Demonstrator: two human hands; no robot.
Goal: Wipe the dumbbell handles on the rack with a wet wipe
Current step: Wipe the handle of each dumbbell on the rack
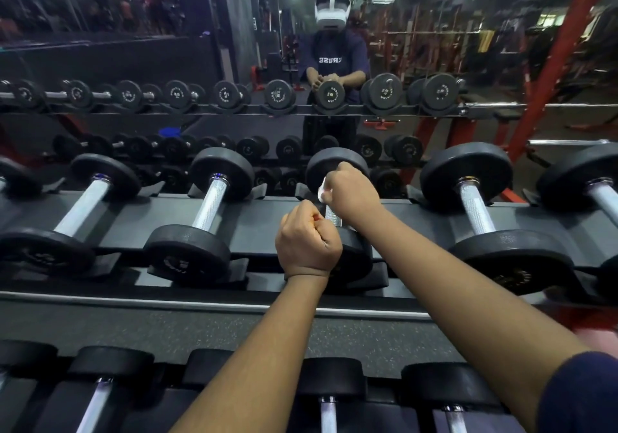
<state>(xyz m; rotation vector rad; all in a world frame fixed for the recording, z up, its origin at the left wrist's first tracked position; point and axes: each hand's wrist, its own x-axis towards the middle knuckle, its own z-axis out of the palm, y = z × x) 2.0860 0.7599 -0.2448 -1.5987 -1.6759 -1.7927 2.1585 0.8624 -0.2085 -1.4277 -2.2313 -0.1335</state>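
White wet wipe (pixel 322 192) bunched in the right grip (pixel 351 191), and there it is, clamped round the far end of the knurled steel handle (pixel 333 216), hard up against the far head (pixel 326 165) of the middle dumbbell (pixel 357 255). Fingers are curled tight over wipe and bar together, with only a crumpled white edge peeking out on the left side. The left grip (pixel 309 238) is balled into a fist with nothing showing inside it (back of the hand facing up). It sits just left of the handle's near end, above the near head. The dumbbell lies in its cradle on the top tier of the rack (pixel 267 218), handle running near to far. On its left sits a neighbour dumbbell (pixel 210 205) with a bare shiny bar, and on its right a bigger dumbbell (pixel 475 208). Nearer, the lower tier shows more black heads (pixel 331 379). Behind the rack, a mirror (pixel 133 64) throws back both arms reaching over that same dumbbell.
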